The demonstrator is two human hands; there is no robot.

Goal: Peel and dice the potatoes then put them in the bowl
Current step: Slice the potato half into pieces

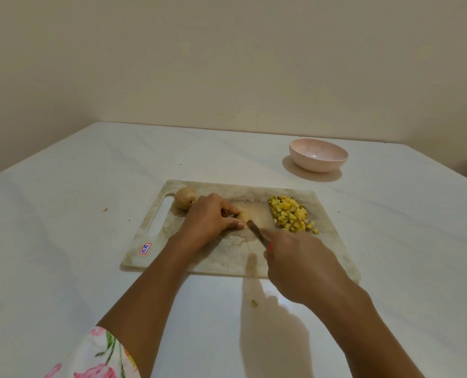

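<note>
The board (227, 261) lies at the centre of the frame on the white surface (90, 186), its handle slot toward the left. The left hand (210, 218) rests on the middle of the board, its fingers (231, 206) and thumb curled round a pale potato piece (244, 214) and pinning it to the board. The right hand (298, 264) enters from the lower right with its fingers clenched round the handle of a knife (253, 228). The blade points up and left, and its tip touches the potato piece just beside the left thumb. A whole potato (184, 198), unpeeled, sits at the upper left corner of the board, next to the slot and just left of the left hand. The dice (291, 212) form a yellow heap at the upper right of the board, well clear of the blade. The pink bowl (318, 165) stands on the surface beyond the board's upper right corner, apart from it. A label (145, 249) is stuck to the board's lower left corner. A small scrap (105, 209) lies on the surface left of the board. A floral sleeve (98, 356) shows at the lower left of the frame.
</note>
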